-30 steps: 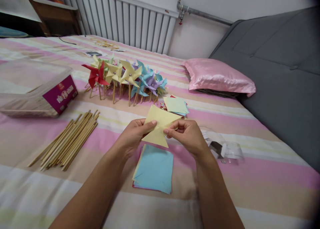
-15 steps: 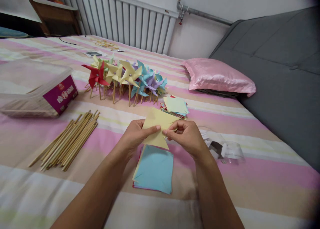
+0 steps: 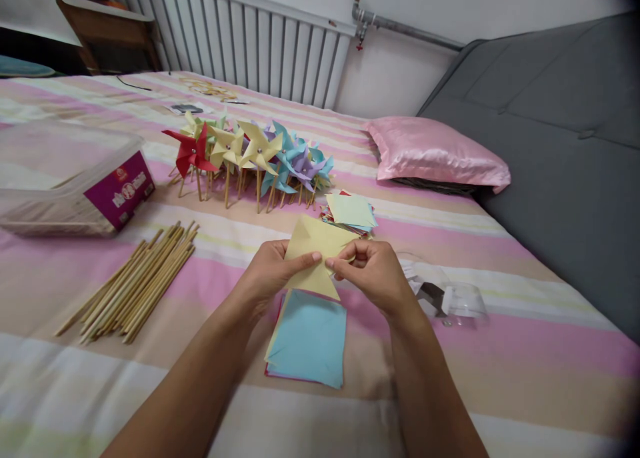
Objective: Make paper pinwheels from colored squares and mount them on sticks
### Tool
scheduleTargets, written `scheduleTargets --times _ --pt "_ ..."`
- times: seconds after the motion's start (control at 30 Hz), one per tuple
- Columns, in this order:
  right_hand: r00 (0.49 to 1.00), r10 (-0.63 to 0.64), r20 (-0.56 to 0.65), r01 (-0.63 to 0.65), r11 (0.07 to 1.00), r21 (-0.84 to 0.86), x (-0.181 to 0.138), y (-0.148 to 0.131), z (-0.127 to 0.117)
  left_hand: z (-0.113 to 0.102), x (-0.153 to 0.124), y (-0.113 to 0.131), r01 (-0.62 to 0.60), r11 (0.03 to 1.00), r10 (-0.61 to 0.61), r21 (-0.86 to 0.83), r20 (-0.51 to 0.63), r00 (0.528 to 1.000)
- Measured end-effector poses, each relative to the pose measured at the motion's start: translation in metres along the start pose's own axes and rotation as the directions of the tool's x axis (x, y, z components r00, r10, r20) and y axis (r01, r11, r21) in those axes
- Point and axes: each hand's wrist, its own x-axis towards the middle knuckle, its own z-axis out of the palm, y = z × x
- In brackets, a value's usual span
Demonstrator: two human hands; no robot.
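A yellow sheet of paper (image 3: 311, 238), with slits cut in from its corners, is held up between my hands. My left hand (image 3: 270, 268) pinches its left side, thumb on top near the centre. My right hand (image 3: 367, 271) is closed on the right part, fingertips pressing a corner inward close to the middle; whether a small pin is in those fingers I cannot make out. Just below lies a stack of square papers (image 3: 310, 338), blue on top with yellow and red edges showing. Behind the held sheet is another paper pile (image 3: 353, 211), pale yellow uppermost.
Finished pinwheels (image 3: 260, 151) in several colours stand in a cluster behind my hands. Wooden sticks (image 3: 135, 285) lie at left, near a clear plastic box (image 3: 120, 188). At right are a small clear container (image 3: 465, 303) and a pink pillow (image 3: 440, 151).
Almost nothing differs. Both hands keep their grip on the yellow paper, whose lower corner has shifted very slightly.
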Motion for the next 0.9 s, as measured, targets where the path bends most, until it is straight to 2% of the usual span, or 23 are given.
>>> scheduleTargets --times 0.2,0.33,0.47,0.6,0.8,0.9 --pt "1.0 -0.016 -0.002 0.016 1.0 -0.021 0.0 0.0 0.0 0.001 0.0 0.0 0.007 1.0 -0.007 -0.014 -0.008 1.0" --pt "0.995 -0.086 -0.058 0.085 0.996 -0.008 0.001 0.0 0.003 0.004 -0.001 0.001 -0.017 0.994 0.013 -0.109 -0.043 0.999" --pt "0.98 -0.102 -0.172 0.131 0.978 0.164 0.001 -0.002 0.014 0.011 -0.001 0.001 -0.062 0.962 0.032 -0.265 -0.117 0.993" --pt "0.979 -0.04 -0.198 0.104 0.94 0.324 0.002 -0.001 0.024 0.019 -0.002 0.0 -0.061 0.935 0.011 -0.351 -0.143 0.99" --pt "0.979 0.015 -0.202 0.062 0.927 0.37 0.003 0.002 0.019 0.019 -0.003 -0.005 -0.091 0.966 0.076 -0.243 -0.072 0.995" --pt "0.989 0.041 -0.144 0.014 0.933 0.36 0.003 0.001 0.014 0.016 -0.004 -0.003 -0.085 0.983 0.073 -0.161 -0.082 0.994"
